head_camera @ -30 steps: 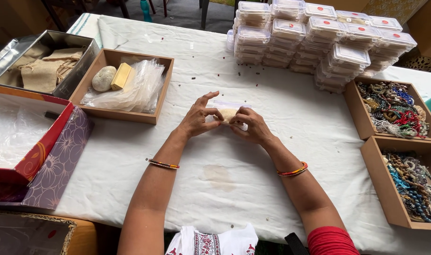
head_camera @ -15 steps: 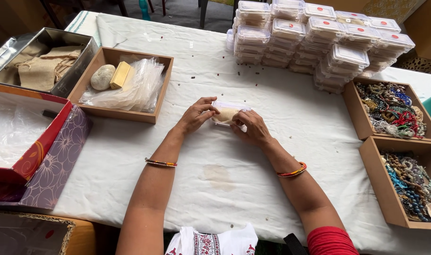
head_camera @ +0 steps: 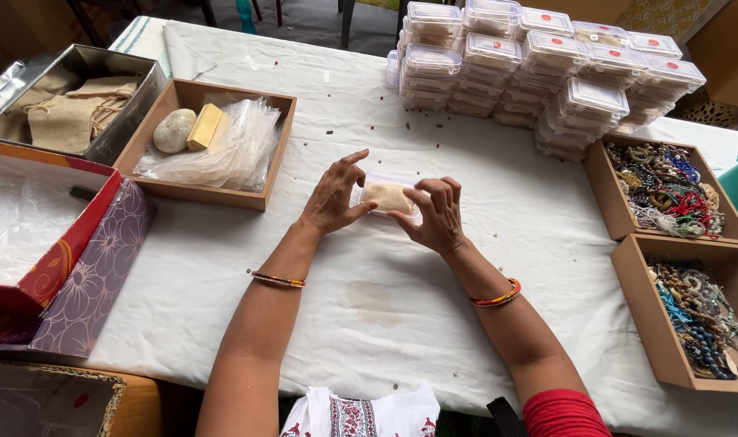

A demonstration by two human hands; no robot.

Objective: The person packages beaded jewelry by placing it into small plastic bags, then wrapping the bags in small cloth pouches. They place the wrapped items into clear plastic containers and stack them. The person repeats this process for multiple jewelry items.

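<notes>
Packet [head_camera: 388,197], small, clear and holding a flat beige pad, is lying flat on the white tablecloth [head_camera: 369,324] near the table's middle, its long axis running left to right across my view. I am seeing the left hand [head_camera: 334,197] gripping the packet's left end, thumb pressing at the near edge, index finger lifting upward and away. The right hand [head_camera: 435,214] is gripping the right end, fingers curling over the top and thumb tucking beneath the near edge. Both forearms are converging from the near edge of the table, wrists slightly raised, a bangle on each. Stacked clear lidded containers [head_camera: 539,69] are sitting beyond the hands; a wooden tray of plastic bags [head_camera: 215,146] is resting to the left.
</notes>
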